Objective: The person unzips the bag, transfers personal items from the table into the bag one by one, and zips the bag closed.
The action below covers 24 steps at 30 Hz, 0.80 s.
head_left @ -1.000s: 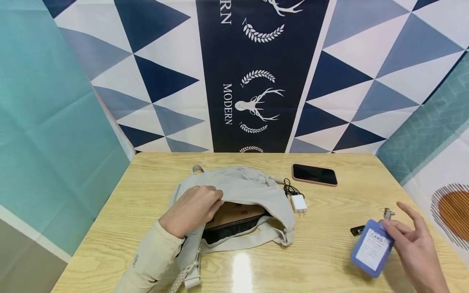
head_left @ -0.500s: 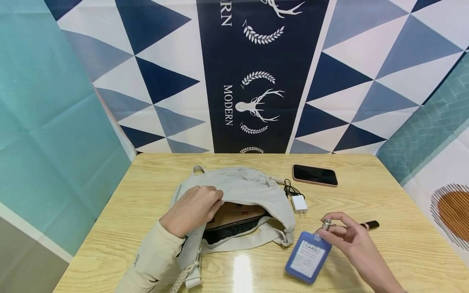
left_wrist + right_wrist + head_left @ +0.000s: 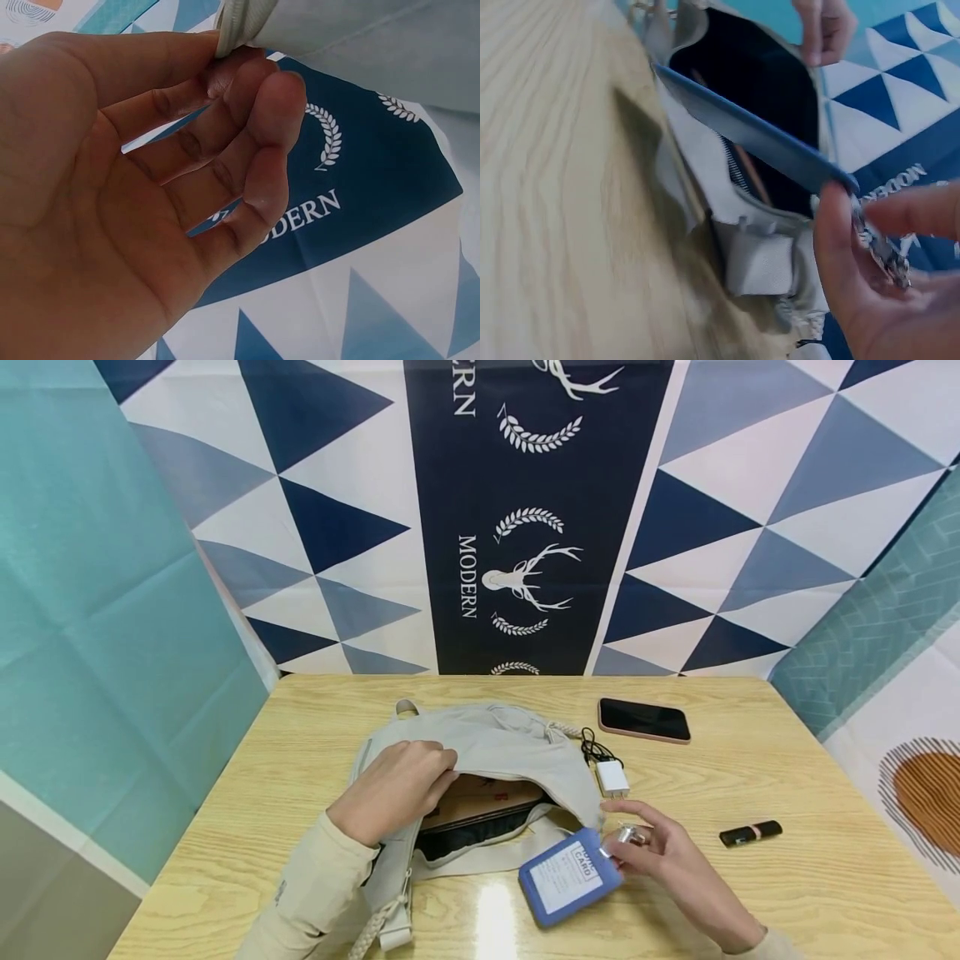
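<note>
A pale grey fabric bag (image 3: 487,735) lies on the table with its mouth open toward me. My left hand (image 3: 401,785) pinches the upper edge of that opening; the left wrist view shows the bag's edge (image 3: 238,26) between thumb and forefinger. Inside the bag a brown, flat item (image 3: 480,802) shows in part. My right hand (image 3: 667,860) pinches the metal clip (image 3: 632,835) of a blue card holder (image 3: 570,877). The card holder hangs tilted above the table, just in front of the bag's right side. In the right wrist view the card holder (image 3: 757,131) appears edge-on before the bag's opening.
A phone (image 3: 643,719) lies at the back right. Beside the bag is a white charger plug (image 3: 612,777) with a black cable (image 3: 594,747). A small black stick-shaped item (image 3: 750,833) lies on the wooden table (image 3: 810,893) at the right.
My right hand has carried the card holder leftward from the table's right side to the bag. The black stick-shaped item is now uncovered. My left hand keeps holding the bag's edge.
</note>
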Available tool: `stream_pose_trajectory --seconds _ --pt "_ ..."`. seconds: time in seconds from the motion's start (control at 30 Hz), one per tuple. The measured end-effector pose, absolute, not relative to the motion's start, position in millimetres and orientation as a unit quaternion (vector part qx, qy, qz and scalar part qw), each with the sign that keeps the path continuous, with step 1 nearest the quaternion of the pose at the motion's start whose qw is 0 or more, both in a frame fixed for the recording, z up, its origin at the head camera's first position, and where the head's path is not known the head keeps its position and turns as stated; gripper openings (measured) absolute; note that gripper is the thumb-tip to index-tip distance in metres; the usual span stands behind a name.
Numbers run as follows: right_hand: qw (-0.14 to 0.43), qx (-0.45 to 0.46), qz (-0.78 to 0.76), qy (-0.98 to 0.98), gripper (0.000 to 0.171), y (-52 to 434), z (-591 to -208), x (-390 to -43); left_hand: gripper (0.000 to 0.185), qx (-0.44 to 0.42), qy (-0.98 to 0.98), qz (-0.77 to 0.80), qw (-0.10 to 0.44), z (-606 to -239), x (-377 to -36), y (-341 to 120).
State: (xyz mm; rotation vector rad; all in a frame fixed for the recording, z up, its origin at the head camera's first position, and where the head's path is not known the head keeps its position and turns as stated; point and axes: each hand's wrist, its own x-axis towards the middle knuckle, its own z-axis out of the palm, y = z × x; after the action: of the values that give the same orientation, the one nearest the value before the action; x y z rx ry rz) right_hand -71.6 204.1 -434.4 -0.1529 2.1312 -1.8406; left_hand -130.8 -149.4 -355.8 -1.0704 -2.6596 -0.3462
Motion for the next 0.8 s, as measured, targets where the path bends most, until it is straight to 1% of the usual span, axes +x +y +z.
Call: stream_pose_trajectory --seconds 0.17,0.3,0.43,0.67,0.8 --pt "0.25 -0.184 -0.635 0.708 0.04 204.4 -442.1 -91.8 0.026 -0.368 -0.914 -0.117 0.127 -354.8 -131.3 -146.8" --pt "0.292 -0.216 -0.631 0.685 0.037 200.0 -442.2 -106.2 0.026 -0.368 -0.914 -0.116 0.127 -354.2 -132.5 -145.1" --pt "0.315 -0.232 -0.621 0.679 0.034 194.1 -438.2 -113.8 0.029 -0.371 -0.914 -0.111 0.12 -355.1 -134.0 -144.5" --pt "0.331 -0.328 -0.59 0.659 0.025 174.4 -431.9 -125.8 0.031 -0.368 -0.916 -0.111 0.115 -356.8 -132.9 -146.2" --pt "0.339 -0.351 -0.583 0.65 0.022 159.6 -430.7 -131.7 0.032 -0.368 -0.916 -0.113 0.11 -356.9 -131.5 -143.9"
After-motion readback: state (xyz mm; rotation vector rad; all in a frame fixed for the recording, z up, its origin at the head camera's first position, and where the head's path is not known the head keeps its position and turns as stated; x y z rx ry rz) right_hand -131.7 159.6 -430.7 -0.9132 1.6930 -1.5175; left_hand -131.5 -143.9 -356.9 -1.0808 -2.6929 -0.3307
